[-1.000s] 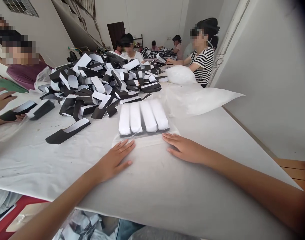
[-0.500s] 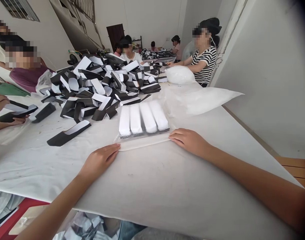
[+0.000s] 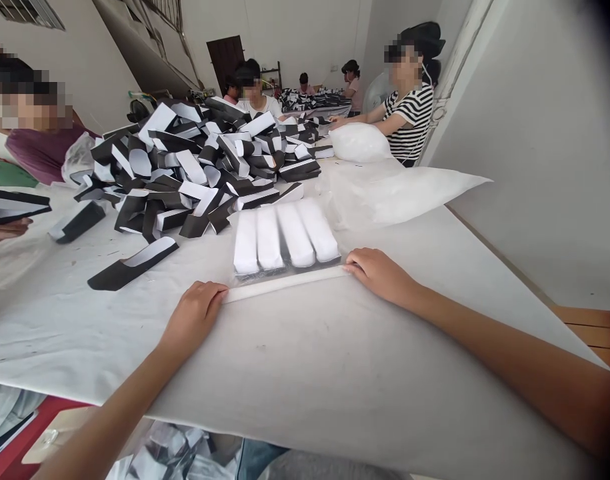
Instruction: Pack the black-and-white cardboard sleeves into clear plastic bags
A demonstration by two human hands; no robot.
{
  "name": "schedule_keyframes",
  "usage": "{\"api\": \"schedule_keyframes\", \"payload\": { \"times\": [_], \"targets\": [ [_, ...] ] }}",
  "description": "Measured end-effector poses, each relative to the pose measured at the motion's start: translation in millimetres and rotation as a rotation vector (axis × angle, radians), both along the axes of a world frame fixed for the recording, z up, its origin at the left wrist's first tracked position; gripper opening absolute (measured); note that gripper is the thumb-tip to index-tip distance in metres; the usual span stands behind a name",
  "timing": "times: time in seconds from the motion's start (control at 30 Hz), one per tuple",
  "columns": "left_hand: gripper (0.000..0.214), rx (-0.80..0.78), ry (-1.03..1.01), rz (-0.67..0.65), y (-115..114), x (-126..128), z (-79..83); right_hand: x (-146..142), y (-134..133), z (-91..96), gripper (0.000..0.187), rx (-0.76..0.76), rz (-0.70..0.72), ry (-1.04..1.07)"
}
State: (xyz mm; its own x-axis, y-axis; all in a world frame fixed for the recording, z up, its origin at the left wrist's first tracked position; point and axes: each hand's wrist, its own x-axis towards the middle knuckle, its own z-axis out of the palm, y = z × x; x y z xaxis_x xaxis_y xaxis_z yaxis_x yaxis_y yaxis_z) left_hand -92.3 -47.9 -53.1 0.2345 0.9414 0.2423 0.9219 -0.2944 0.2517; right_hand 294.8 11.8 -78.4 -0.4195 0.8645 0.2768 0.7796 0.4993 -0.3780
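Note:
A clear plastic bag (image 3: pixel 285 241) lies flat on the white table (image 3: pixel 335 360), holding several long white-topped black boxes side by side. Its near edge is folded into a narrow white strip (image 3: pixel 285 283). My left hand (image 3: pixel 195 313) pinches the left end of that strip with curled fingers. At the right end, my right hand (image 3: pixel 379 273) pinches the strip the same way.
A big heap of black-and-white folded boxes (image 3: pixel 199 167) fills the table's middle left, with one loose box (image 3: pixel 132 263) nearer. A stack of clear bags (image 3: pixel 399 190) lies to the right. Other people sit around; a co-worker's hand (image 3: pixel 7 229) holds a box at left.
Both hands went from lying flat on the bag's open flap to folding it toward the boxes and pinching its ends; they have moved apart.

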Motion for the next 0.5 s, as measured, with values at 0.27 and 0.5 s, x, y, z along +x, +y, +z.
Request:
{"api": "schedule_keyframes", "payload": {
  "times": [0.27,0.5],
  "targets": [
    [0.026,0.023,0.048,-0.007,-2.8,-1.0,-0.6,2.6,-0.8,-1.0,0.011,-0.025,-0.02,0.074],
    [0.038,0.087,0.142,-0.325,-2.4,1.3,2.1,-15.9,-19.2,6.4,0.034,0.27,0.159,-0.15]
  ]
}}
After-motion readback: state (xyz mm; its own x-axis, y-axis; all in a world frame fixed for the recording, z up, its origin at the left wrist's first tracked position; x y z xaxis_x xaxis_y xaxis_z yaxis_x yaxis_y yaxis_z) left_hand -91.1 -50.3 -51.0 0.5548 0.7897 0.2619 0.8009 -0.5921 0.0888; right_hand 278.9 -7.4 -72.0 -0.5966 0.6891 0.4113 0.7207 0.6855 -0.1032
